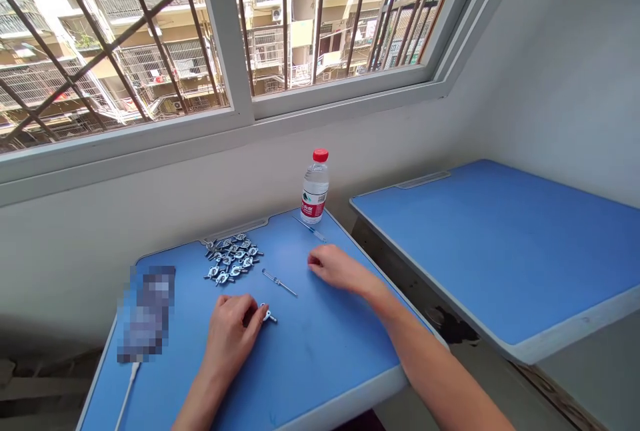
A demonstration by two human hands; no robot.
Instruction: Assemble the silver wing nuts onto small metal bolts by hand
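My left hand (233, 328) rests on the blue desk, its thumb and fingers closed on a small silver metal fitting (271, 316) with a short shank. Past it lies a heap of similar small metal fittings (231, 259). Between my hands is a thin metal rod with a loop at one end (280, 282), lying on the desk. My right hand (331, 267) sits near the desk's right side with fingers curled inward; whatever they hold, if anything, is hidden. Just beyond it lies a slim tool with a clear handle (311, 228), perhaps a small screwdriver.
A water bottle with a red cap (315, 191) stands at the far right corner of the desk (320, 344). At the left, a blurred-out object (147, 314) has a white cable (127, 391) leading from it. A second blue desk (510, 251) stands rightward, across a gap.
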